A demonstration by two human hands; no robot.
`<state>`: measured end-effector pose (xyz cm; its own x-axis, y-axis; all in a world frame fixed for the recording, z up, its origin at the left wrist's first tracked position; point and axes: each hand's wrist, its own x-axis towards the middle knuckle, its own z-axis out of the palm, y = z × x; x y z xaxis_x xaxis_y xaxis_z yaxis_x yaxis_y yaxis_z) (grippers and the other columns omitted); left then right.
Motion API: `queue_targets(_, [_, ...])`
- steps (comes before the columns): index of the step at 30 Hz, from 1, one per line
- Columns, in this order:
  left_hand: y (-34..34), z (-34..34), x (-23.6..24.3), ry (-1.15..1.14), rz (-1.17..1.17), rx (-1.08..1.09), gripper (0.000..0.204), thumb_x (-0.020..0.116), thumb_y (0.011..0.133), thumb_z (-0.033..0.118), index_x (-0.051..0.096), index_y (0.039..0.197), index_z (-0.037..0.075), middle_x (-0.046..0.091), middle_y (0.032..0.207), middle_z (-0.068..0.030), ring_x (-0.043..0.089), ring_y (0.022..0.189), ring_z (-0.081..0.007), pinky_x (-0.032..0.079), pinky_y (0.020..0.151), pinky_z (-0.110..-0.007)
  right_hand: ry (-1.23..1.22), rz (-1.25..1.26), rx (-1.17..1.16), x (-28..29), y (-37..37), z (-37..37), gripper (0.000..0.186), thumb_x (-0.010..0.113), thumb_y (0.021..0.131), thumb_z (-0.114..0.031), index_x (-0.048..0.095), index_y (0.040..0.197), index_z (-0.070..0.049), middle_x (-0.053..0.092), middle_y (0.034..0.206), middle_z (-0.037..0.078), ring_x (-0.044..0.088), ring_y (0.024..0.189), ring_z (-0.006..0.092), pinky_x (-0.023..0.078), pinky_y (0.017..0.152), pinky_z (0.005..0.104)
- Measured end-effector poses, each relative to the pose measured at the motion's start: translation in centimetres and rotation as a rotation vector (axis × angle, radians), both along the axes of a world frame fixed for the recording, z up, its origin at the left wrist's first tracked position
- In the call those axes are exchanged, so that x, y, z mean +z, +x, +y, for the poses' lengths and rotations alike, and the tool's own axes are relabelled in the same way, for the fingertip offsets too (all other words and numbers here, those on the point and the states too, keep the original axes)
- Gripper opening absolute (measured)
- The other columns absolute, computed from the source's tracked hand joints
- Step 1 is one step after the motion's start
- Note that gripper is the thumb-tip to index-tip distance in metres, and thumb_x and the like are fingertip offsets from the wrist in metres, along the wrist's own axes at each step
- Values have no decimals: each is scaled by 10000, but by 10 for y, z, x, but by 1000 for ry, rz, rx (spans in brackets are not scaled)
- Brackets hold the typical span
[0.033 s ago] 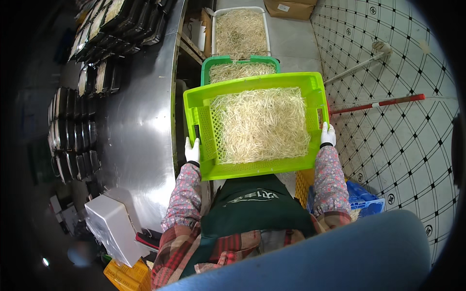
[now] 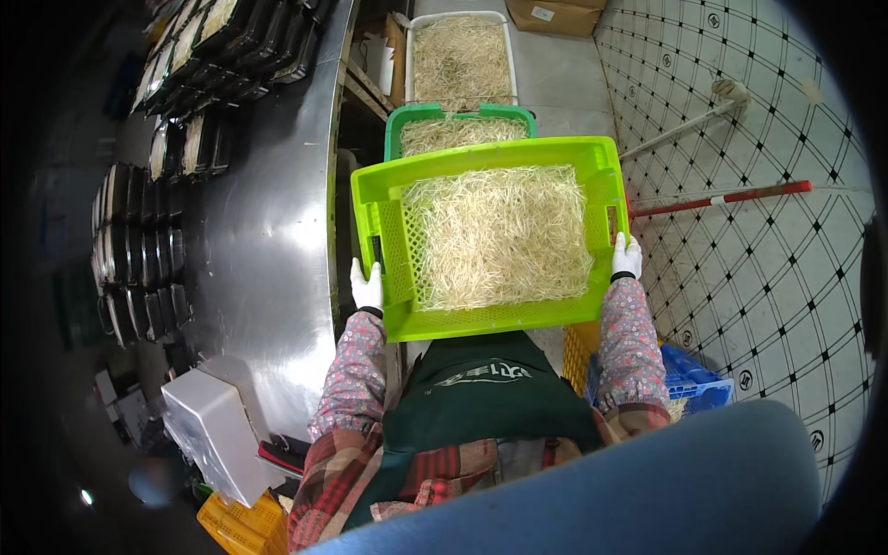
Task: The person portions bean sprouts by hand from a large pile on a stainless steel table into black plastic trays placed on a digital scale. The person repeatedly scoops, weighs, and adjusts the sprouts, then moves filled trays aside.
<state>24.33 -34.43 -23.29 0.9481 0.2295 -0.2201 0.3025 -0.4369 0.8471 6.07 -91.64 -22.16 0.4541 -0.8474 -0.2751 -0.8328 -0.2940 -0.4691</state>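
A lime-green plastic crate (image 2: pixel 481 326) is held up in front of my apron by both hands. Inside lies a wide layer of pale thin strands (image 2: pixel 499 240), like bean sprouts, leaving the crate's left end bare. White-gloved, my left hand (image 2: pixel 367 287) grips the crate's left side below its handle slot, thumb uppermost. My right hand (image 2: pixel 626 256), gloved as well, holds the right side just under the opposite slot. Most of the fingers are hidden behind the crate walls. The crate is tilted slightly, its right end higher in the picture.
Beyond the crate stand a darker green tub (image 2: pixel 398 125) and a white tub (image 2: pixel 511 55), both with similar strands. A steel table (image 2: pixel 268 231) along the left bears stacked black trays (image 2: pixel 139 222) and a white box (image 2: pixel 208 425). A blue crate (image 2: pixel 708 393) sits low at right. A red pole (image 2: pixel 763 192) crosses the tiled surface.
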Motion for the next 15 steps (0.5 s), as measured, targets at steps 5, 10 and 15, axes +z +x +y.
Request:
queue_targets(5, [-27,-51,80,168,-252,-284,514,595,933,61,456,1427,27,503,1426,-155,472,1327,-266,347,1131,-364,-583,-271,313,40,30,52,577,680,862,-254,503,1392,-111,458,1459,150,417,1345,334,317,1114,463])
queue_targets(10, [-60,-58,4,-133,330,-286,549,668,922,151,472,1414,5,562,1362,-190,556,1239,-272,422,1068,-361,-3,-269,558,8,33,127,538,671,866,-221,533,1360,-60,572,1337,186,510,1264,341,402,1066,428])
queue_targets(15, [-75,-67,-83,7,583,-217,685,754,851,268,470,1378,-64,600,1274,-204,590,1151,-270,462,995,-343,475,-15,333,-54,29,203,618,696,842,-324,537,1331,19,581,1293,243,535,1217,371,411,1054,433])
